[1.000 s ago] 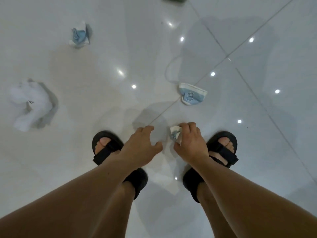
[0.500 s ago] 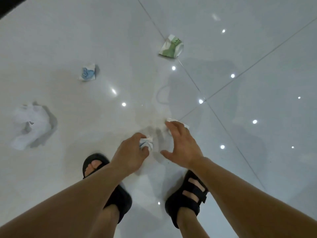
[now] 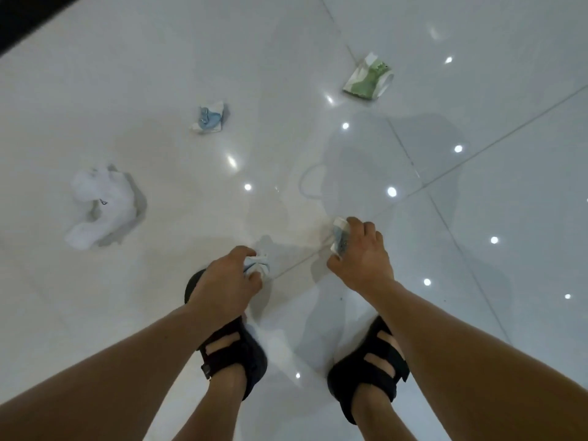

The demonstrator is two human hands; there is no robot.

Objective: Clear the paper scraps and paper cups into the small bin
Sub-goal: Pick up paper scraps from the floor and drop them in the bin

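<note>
Left hand [image 3: 222, 283] clutches crumpled scrap [image 3: 258, 266]; right hand [image 3: 362, 257] grips flattened cup [image 3: 339, 239]. Likely gathering both for one bin trip.

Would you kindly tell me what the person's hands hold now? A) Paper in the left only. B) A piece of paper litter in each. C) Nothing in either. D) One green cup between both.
B: the left hand grips a crumpled scrap, the right hand a blue-printed cup.
</note>
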